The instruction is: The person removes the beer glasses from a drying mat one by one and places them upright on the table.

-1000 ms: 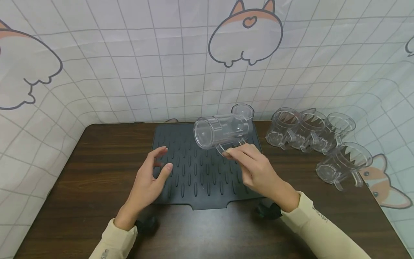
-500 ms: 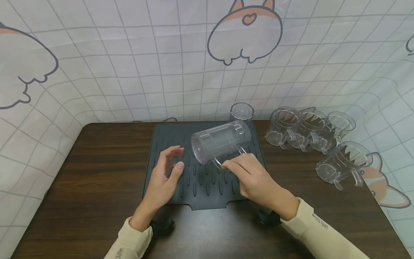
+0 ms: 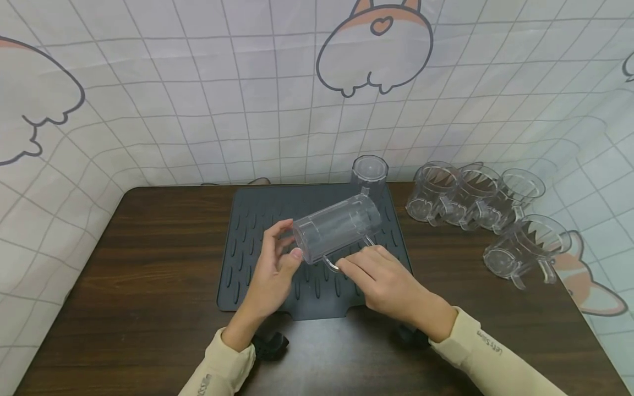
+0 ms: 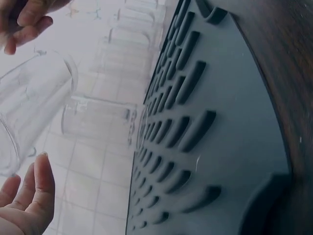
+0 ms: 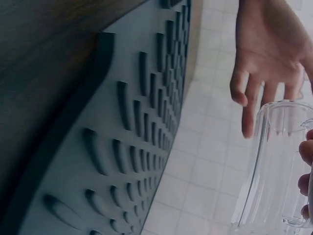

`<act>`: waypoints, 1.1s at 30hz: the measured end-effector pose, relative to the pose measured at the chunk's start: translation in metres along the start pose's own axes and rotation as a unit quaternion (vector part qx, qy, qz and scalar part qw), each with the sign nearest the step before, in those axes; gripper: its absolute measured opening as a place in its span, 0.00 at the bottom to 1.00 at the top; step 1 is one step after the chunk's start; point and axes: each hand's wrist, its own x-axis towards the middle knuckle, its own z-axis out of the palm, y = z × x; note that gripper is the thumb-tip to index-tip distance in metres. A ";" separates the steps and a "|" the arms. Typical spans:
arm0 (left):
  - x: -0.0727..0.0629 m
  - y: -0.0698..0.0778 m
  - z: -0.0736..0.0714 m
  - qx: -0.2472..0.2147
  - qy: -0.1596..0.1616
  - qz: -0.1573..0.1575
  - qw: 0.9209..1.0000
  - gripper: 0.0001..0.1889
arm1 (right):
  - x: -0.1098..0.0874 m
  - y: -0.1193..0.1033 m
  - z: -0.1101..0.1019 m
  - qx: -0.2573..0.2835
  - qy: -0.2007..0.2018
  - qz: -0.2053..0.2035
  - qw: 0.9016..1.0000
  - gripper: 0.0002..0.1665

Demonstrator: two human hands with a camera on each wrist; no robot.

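A clear plastic mug (image 3: 337, 228) is held tilted on its side above the dark drying mat (image 3: 257, 209). My right hand (image 3: 396, 278) grips it by the handle. In the right wrist view the right hand's fingertips (image 5: 305, 183) show at the handle. My left hand (image 3: 272, 269) is at the mug's left end, thumb and fingers spread around that end. The left wrist view has the left hand's fingers (image 4: 44, 181) straight, close beside the mug (image 4: 34, 98). Behind, another clear mug (image 3: 370, 169) stands at the mat's back right corner.
Three clear mugs, among them a left one (image 3: 432, 190), stand in a row at the back right of the wooden table (image 3: 124, 286). One more mug (image 3: 527, 247) stands nearer, by the right edge. A tile-patterned curtain (image 3: 223, 110) hangs behind the table.
My left hand has moved right, up to the mug's left end. My right hand has brought the mug a little lower and nearer, its left end dipping. The standing mugs stay put.
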 end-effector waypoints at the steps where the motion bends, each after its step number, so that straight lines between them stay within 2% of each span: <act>1: 0.000 0.000 0.001 -0.006 -0.003 -0.003 1.000 0.31 | -0.001 -0.001 0.001 -0.003 -0.003 -0.003 1.000 0.19; 11: 0.000 -0.005 0.007 -0.041 0.001 -0.019 0.999 0.36 | -0.007 -0.007 0.007 -0.026 -0.021 -0.018 0.999 0.18; 24: 0.001 -0.007 0.012 -0.048 0.015 -0.018 0.999 0.40 | -0.010 -0.011 0.008 -0.036 -0.036 -0.007 0.999 0.18; 33: 0.001 -0.008 0.013 -0.038 0.025 -0.044 0.998 0.40 | -0.012 -0.012 0.009 -0.038 -0.048 0.001 0.998 0.20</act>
